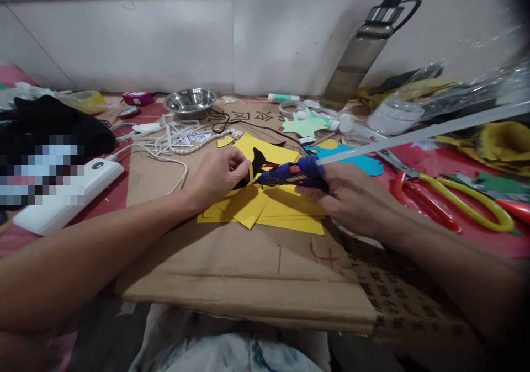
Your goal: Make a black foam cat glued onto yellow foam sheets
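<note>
My right hand (350, 195) is wrapped round a blue hot glue gun (290, 174), and a long translucent glue stick (393, 140) sticks out of its back end. The gun's nozzle points left, close to my left fingertips. Between the thumb and fingers of my left hand (219, 174) is pinched a small black and yellow cutout (250, 173), partly hidden by the fingers. Whether the nozzle touches it, I cannot tell. Yellow sheets (244, 209) lie spread beneath both hands. Just behind the cutout is a black pointed shape (259, 158).
Cardboard (248, 256) covers the middle of the table. At right lie scissors (467, 195), a blue cutout (360, 162) and a tall bottle (356, 52). A metal bowl (190, 104), a pearl string (215, 136) and a white power bank (74, 195) are at left.
</note>
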{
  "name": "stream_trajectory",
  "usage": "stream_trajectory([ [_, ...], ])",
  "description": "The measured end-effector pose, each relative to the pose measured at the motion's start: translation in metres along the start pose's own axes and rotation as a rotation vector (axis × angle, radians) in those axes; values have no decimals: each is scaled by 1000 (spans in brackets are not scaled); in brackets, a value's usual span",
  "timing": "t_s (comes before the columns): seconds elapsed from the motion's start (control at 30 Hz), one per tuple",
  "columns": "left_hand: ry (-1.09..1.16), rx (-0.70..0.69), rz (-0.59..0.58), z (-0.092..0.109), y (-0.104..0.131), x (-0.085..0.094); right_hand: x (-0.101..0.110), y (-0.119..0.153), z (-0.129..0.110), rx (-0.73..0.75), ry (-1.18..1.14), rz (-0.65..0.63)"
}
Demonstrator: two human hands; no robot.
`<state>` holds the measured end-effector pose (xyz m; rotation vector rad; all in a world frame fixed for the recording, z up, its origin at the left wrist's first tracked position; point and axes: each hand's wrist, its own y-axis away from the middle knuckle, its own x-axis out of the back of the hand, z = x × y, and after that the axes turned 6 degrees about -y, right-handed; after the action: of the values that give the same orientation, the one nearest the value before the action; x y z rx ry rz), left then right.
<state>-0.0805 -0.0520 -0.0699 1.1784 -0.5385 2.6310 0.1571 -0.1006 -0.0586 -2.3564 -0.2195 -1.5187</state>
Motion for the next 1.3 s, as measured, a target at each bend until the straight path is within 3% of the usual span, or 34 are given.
stream_trajectory([
  [1.3, -63, -74, 4, 2, 3, -1, 15, 1, -8, 4, -64, -16],
])
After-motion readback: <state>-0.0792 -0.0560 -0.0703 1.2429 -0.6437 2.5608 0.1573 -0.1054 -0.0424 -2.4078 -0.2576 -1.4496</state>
